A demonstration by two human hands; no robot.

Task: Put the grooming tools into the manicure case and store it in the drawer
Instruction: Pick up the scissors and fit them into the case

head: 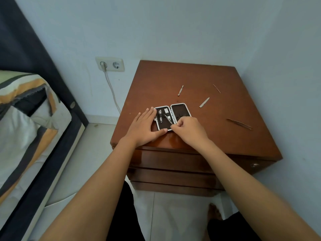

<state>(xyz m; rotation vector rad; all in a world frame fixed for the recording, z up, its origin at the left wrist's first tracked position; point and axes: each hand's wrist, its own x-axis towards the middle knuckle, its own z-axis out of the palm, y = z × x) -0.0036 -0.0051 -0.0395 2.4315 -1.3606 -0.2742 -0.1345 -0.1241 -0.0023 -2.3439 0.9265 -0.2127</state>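
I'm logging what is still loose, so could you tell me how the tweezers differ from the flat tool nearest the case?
The tweezers look dark and taper to a fine point; the flat tool is pale and blunt-ended. The tweezers look longer and lie at the right, near the nightstand edge; the flat tool lies closer to the open case. Both lie loose on the nightstand, untouched by either hand.

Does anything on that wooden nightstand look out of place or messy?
Yes. Four metal tools lie scattered outside the open manicure case: a file, a thin pick, another file and tweezers.
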